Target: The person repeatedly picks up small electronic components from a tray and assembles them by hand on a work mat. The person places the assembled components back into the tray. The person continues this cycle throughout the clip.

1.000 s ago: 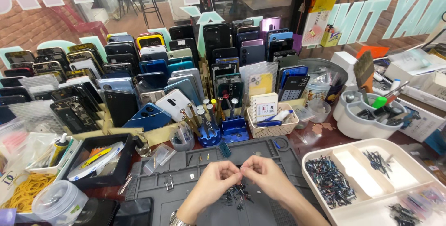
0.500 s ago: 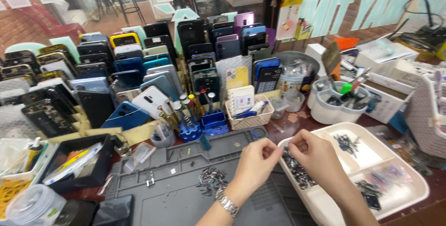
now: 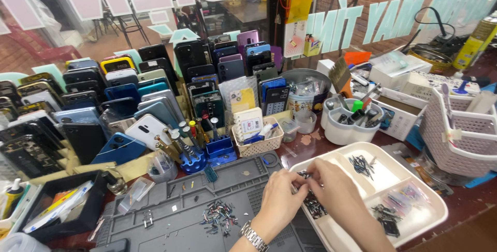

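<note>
Small metal parts [image 3: 312,204] pinched between left hand [image 3: 279,197] and right hand [image 3: 331,190] over white tray [image 3: 437,216], lower right; loose pile [image 3: 220,216] on grey mat unsorted.

— What fills the bench at ten o'clock?
— Rows of phone back covers [image 3: 129,107], a blue screwdriver stand [image 3: 192,160] before them.
— At three o'clock?
— A white lattice basket [image 3: 461,138], beside a round tool cup [image 3: 348,128].

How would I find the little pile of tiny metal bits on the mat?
Start at the big grey rubber work mat in front of the rows of phones. Near its front edge, left of the left hand with the wristwatch, lies a loose heap of small dark metal parts, the only cluster lying on the mat, not in a tray.
</note>
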